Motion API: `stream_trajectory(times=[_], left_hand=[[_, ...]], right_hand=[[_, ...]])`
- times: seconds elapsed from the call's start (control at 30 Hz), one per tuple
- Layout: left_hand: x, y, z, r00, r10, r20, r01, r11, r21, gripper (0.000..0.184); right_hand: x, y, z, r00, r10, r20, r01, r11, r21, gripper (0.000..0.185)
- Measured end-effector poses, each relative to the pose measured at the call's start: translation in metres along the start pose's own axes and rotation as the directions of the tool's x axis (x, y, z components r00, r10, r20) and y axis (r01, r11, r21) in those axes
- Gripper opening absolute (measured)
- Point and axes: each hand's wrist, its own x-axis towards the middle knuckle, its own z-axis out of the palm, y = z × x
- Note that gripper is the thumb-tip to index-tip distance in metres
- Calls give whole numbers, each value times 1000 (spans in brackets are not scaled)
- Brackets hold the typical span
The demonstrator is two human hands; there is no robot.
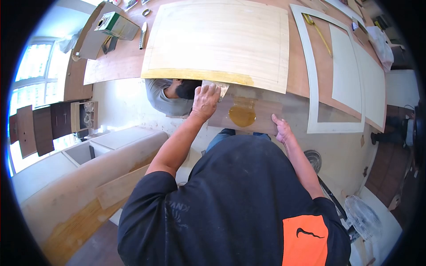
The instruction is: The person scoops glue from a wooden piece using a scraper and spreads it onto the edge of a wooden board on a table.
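Note:
My left hand [206, 102] is closed on a broad, flat scraper [222, 90], held at the near edge of a pale wooden panel [217, 37]. A yellow, glue-like band [195, 75] runs along that edge. My right hand [284, 128] grips the right end of a thin brown board [266, 116], thumb on top and the other fingers partly hidden. On this board lies a puddle of amber glue-like liquid [242, 116]. The board is just below the panel's edge, in front of my body.
Another person [166, 99] crouches close beyond my left hand, partly under the panel. On the workbench [111, 66] are a metal can [117, 25], a knife [143, 35] and a tape roll [146, 12]. A white frame [313, 88] overhangs at right, near a yellow-handled tool [317, 31]. A fan [361, 213] stands lower right.

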Motion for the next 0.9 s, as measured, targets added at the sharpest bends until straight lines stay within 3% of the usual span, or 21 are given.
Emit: stream_trajectory(times=[0.13,0.27,0.33,0.4,0.47,0.53,0.57,0.67,0.77,0.9], left_hand=[[14,2,-7,996,-46,-82,46,999,-6,47],[19,19,9,994,-98,38,98,995,14,46],[17,37,11,999,27,-31,-27,1000,-6,39],[16,46,5,991,63,119,-54,996,-71,37],[26,45,0,999,45,-22,-46,996,-79,36],[37,48,-11,993,1,-118,-12,995,-97,37],[42,45,-9,994,-23,-105,14,996,-83,36],[43,40,7,1000,-11,-14,10,999,-33,33],[36,50,8,996,51,70,-45,995,-89,32],[40,54,-6,999,37,38,-32,992,-126,31]], right_hand=[[6,2,-3,999,16,38,-17,999,26,84],[7,5,-1,1000,15,15,-16,999,48,86],[1,0,3,999,8,52,-10,999,40,84],[1,0,4,998,-6,61,3,999,47,82],[5,4,0,999,-28,31,26,997,70,80],[4,4,-9,995,2,104,-10,997,78,79],[6,2,-7,988,15,152,-27,997,78,78],[-6,-3,8,1000,9,-2,-9,1000,26,71],[4,6,2,1000,-8,-16,9,999,49,66],[5,1,-3,993,12,120,-22,996,83,68]])
